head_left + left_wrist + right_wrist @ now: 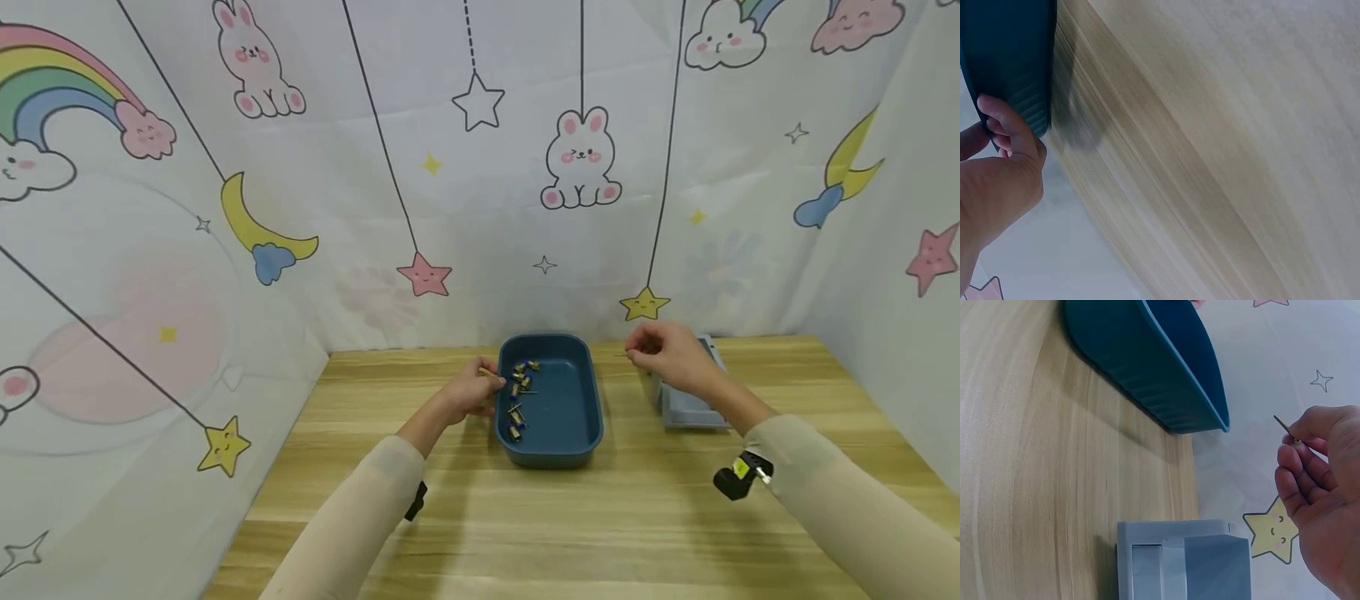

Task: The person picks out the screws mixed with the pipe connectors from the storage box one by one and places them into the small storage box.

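A dark blue plastic bin [551, 459] stands on the wooden table, with several small brass fittings [517, 392], some with blue bands, gathered along its left side. At the bin's left wall, my left hand [469, 390] grips the rim, its thumb over the edge; the left wrist view shows this hand [1004, 178] on the bin [1013, 50] too. My right hand [675, 360] is raised right of the bin, over a grey box [696, 414]. Between thumb and forefinger it pinches a thin brass screw [1281, 423], whose threaded end points out.
The grey box [1169, 531] with an open, stepped compartment sits to the right of the bin, near the table's back edge. A white cloth [495, 225] printed with rabbits, stars and moons hangs behind the table and along both sides.
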Demonstrator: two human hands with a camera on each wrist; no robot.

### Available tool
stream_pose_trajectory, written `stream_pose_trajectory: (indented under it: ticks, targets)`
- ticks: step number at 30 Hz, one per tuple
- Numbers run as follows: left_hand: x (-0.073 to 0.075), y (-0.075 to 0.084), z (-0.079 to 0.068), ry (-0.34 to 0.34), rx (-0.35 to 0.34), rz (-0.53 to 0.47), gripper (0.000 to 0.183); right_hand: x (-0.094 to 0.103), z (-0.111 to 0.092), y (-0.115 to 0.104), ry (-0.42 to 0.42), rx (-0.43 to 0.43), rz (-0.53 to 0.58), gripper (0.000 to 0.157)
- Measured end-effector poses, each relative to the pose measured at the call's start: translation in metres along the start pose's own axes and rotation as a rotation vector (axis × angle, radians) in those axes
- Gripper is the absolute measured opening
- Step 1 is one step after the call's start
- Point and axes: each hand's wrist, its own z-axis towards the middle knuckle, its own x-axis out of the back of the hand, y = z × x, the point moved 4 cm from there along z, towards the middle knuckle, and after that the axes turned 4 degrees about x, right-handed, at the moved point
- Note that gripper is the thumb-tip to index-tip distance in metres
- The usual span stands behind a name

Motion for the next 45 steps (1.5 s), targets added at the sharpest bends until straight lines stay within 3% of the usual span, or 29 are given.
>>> stream_pose_trajectory:
  ticks: [10, 17, 29, 45]
  targets:
    - [0.0, -0.001, 0.005, -0.003, -0.01, -0.002, 0.038, -0.002, 0.003, 0.0, 0.02, 0.022, -0.027, 0.007]
    - [0.0, -0.001, 0.006, -0.012, -0.017, 0.007, 0.037, 0.001, 0.002, 0.004, 0.007, -0.034, -0.012, 0.006]
    - [0.0, 0.001, 0.003, -0.039, -0.005, -0.001, 0.036, 0.01, 0.002, 0.008, 0.019, -0.002, -0.071, 0.006]
    - [0.002, -0.005, 0.008, -0.02, 0.007, -0.035, 0.033, 0.018, 0.0, 0.01, 0.014, -0.006, -0.098, 0.01]
